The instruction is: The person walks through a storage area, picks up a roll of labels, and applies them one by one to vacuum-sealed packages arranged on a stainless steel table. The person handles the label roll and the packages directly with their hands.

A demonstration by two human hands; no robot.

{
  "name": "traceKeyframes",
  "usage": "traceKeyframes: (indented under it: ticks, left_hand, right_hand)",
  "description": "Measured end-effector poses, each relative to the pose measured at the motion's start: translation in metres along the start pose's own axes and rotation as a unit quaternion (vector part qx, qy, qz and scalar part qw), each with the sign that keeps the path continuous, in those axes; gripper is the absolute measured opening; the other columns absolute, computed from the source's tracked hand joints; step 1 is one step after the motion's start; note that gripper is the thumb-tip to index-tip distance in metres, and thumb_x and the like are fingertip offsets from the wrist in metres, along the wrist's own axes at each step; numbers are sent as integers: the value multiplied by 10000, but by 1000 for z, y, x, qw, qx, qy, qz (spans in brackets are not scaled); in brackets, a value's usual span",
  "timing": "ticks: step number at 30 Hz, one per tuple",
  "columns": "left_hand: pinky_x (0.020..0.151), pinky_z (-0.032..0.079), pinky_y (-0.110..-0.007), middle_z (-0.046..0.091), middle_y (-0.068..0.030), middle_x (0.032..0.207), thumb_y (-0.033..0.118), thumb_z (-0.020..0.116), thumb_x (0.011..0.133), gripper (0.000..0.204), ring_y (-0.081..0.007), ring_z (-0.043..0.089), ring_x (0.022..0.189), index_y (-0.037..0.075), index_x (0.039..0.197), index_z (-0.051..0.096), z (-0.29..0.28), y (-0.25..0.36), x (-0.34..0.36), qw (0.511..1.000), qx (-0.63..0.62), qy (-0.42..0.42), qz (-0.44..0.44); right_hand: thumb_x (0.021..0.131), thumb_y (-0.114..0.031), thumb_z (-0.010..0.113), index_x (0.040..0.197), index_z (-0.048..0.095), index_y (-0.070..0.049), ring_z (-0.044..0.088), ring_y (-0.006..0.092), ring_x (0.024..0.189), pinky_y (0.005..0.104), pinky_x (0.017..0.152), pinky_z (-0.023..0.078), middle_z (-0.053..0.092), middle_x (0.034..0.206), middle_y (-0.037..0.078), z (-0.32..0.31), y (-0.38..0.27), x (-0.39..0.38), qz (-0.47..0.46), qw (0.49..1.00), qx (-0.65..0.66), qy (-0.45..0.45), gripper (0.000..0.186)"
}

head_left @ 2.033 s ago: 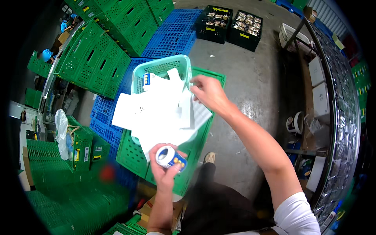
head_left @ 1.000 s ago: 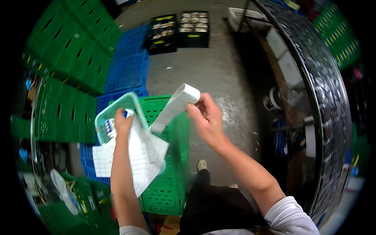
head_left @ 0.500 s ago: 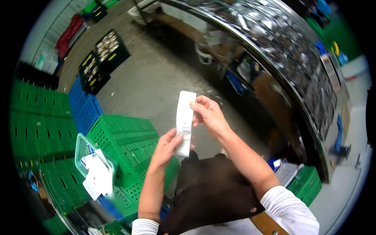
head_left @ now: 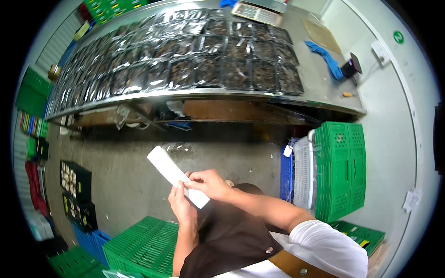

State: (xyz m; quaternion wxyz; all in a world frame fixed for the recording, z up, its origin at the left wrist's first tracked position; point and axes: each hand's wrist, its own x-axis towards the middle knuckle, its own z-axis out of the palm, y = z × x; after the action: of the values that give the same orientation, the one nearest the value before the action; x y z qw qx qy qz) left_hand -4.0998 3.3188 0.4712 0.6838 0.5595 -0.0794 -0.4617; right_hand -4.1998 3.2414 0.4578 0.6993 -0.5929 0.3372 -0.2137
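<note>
A long white strip of paper [head_left: 165, 166], perhaps a folded stack of labels, slants in front of my body above the floor. My left hand [head_left: 182, 206] grips its lower part, thumb on top and fingers partly hidden behind it. Over the same stretch, my right hand [head_left: 209, 183] pinches the strip between thumb and bent fingers. The two hands almost touch, and the strip's ends stick out beyond them on both sides. Beneath my forearms hangs a dark brown apron [head_left: 232, 241].
Ahead, a metal table [head_left: 320, 92] bears rows of film-wrapped dark trays [head_left: 211, 69], a scale [head_left: 257, 13], a blue glove-like item [head_left: 326, 59] and a small black device [head_left: 351, 67]. Green crates [head_left: 340, 171] stand right, more [head_left: 141, 245] near left. Black crates [head_left: 76, 180] hold pale pieces.
My view has swung right, toward the table. The strip has gone from nearly upright to slanting, and my right hand has slid from its upper part down next to my left.
</note>
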Motion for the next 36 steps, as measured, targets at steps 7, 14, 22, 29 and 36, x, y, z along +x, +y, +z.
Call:
traceKeyframes:
  ticks: [7,14,22,29,36]
  left_hand:
    - [901,451,-331,616,-147,1077,215,442,1006,365,-201,581,990,-105,1124,573,35,-3,25,999,-6,-15,38]
    - [785,498,-349,637,-129,1003,266,435,992,359,-205,608,891,-40,1098,588,39,37,94,998,-12,-26,53]
    - [805,512,-347,650,-165,1002,224,479,981,341,-220,633,910,-72,1127,562,56,55,139,994,-59,-87,4]
    - [814,520,-334,654,-153,1029,156,537,954,264,-229,650,942,-63,1085,608,58,48,150,992,-53,-107,-49]
    - [755,557,-366,652,-187,1005,196,462,980,287,-264,668,852,-22,1153,535,69,66,166,948,-177,-232,-124]
  right_hand:
    - [869,-193,668,839,670,-3,509,53,582,256,514,412,612,636,53,-16,-8,13,-72,984,-37,160,193]
    - [906,-226,613,800,612,-29,509,53,529,240,473,417,561,620,-4,-74,-38,59,30,939,23,341,223]
    - [890,-158,639,946,652,-4,598,68,700,228,610,486,655,811,22,-54,-41,90,23,970,55,235,164]
    - [795,-250,741,1054,601,-1,648,150,771,315,702,506,687,883,111,-33,-69,92,28,982,-157,104,386]
    - [890,-203,648,979,635,13,559,63,698,267,634,468,654,789,34,-34,-50,95,61,991,48,110,233]
